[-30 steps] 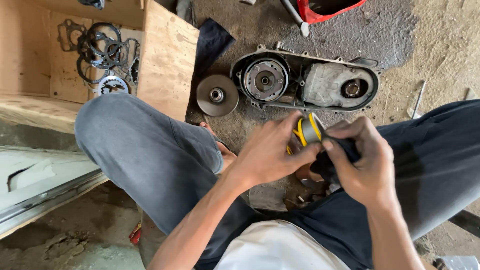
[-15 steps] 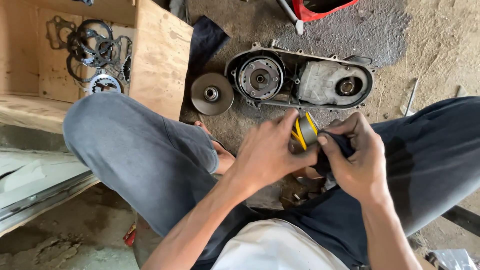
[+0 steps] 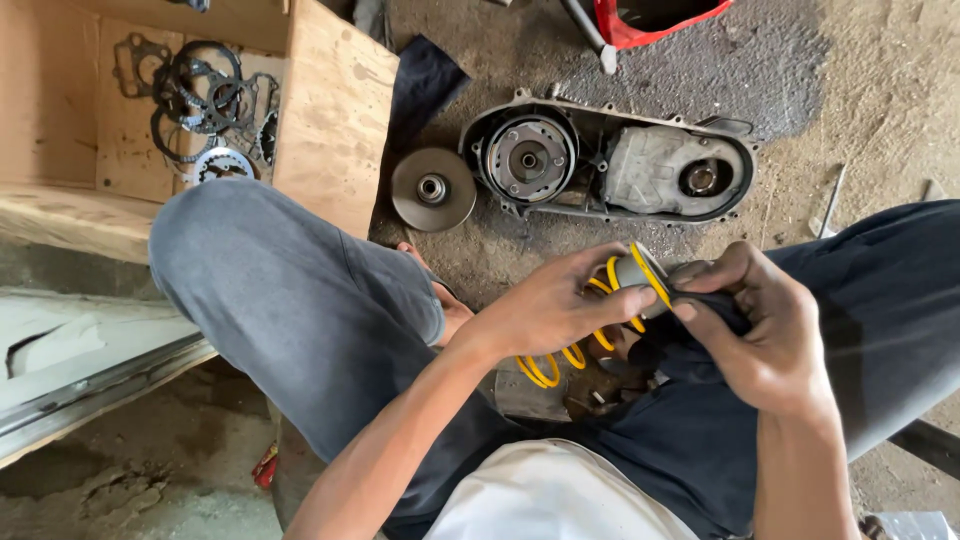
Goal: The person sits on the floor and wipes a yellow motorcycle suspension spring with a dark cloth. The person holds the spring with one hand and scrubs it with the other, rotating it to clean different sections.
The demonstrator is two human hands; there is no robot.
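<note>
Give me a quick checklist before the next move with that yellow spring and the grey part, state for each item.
1. Left hand has the yellow coil spring: ok, fingers wrapped over it.
2. Right hand on the dark rag at the grey part: ok.
3. Spring seated straight on the grey part: cannot tell, hands cover the joint.
4. Open engine case within sight on the ground: ok.
5. Loose round pulley disc beside the case: ok, lying flat.
6. Small bits under the hands accounted for: cannot tell, shadowed.
</note>
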